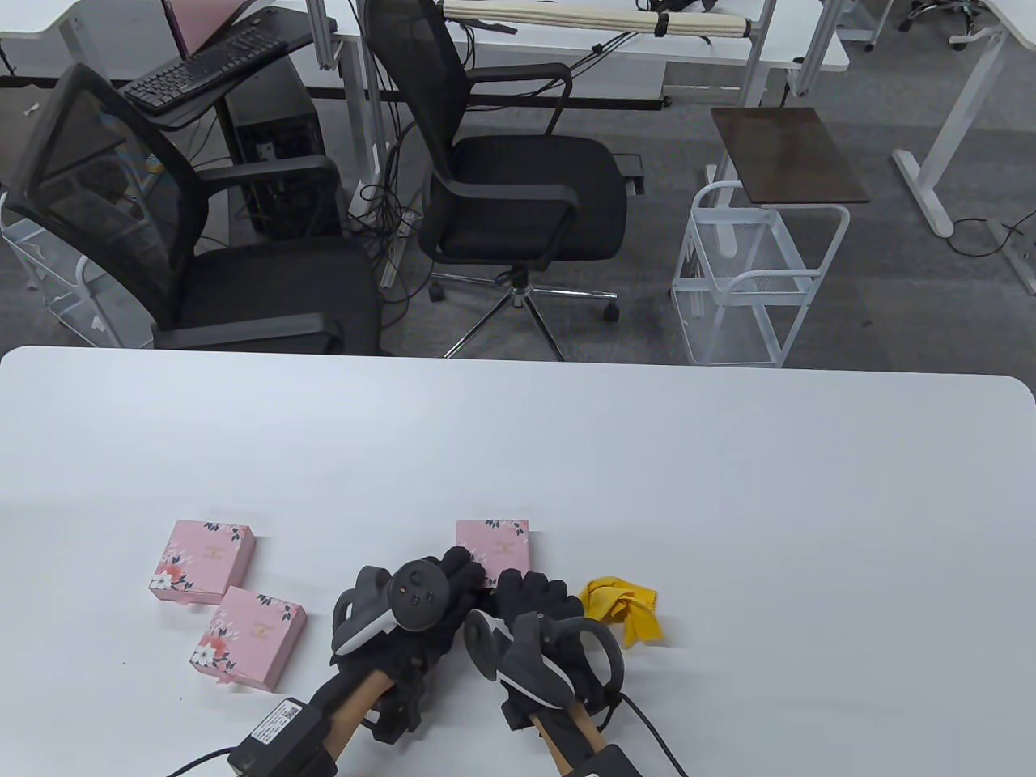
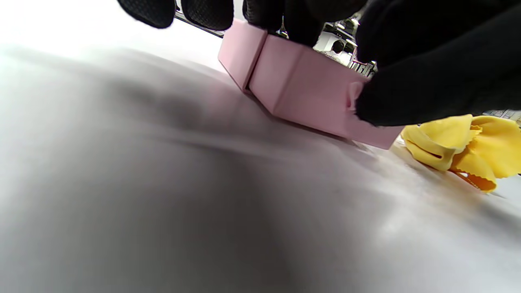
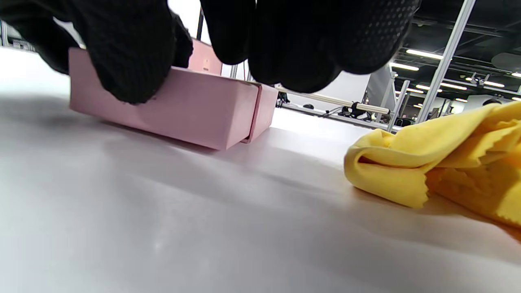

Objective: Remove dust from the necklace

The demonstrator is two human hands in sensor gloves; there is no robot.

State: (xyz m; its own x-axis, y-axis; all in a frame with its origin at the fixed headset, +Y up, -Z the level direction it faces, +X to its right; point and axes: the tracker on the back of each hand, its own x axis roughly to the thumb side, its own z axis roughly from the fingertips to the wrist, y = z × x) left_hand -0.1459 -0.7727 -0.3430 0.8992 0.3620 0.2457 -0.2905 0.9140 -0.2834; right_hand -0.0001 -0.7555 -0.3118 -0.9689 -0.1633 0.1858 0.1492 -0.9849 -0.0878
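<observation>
Table view is showing both gloved hands meeting at one small pink floral gift box point(image 1: 495, 544) lying flat on the white table point(image 1: 728, 502), directly ahead of the fingertips. The left hand point(image 1: 441, 587) is reaching onto the box from its left and the right hand point(image 1: 538, 599) from its near right edge, so both are equally close. In the left wrist view the fingers point(image 2: 427, 81) of one glove are curling against the box's side wall, over a small tab or notch, and in the right wrist view a thumb is pressing its near wall, so both hands are gripping the box. Its lid is looking seated, with only a seam showing between two pink parts. No necklace is showing anywhere; it is probably inside this closed box, though that is a guess. A crumpled yellow dusting cloth point(image 1: 627, 611) is lying just beside the right hand, on its right. Two more pink boxes point(image 1: 227, 599), also closed, are sitting well apart to the left.
</observation>
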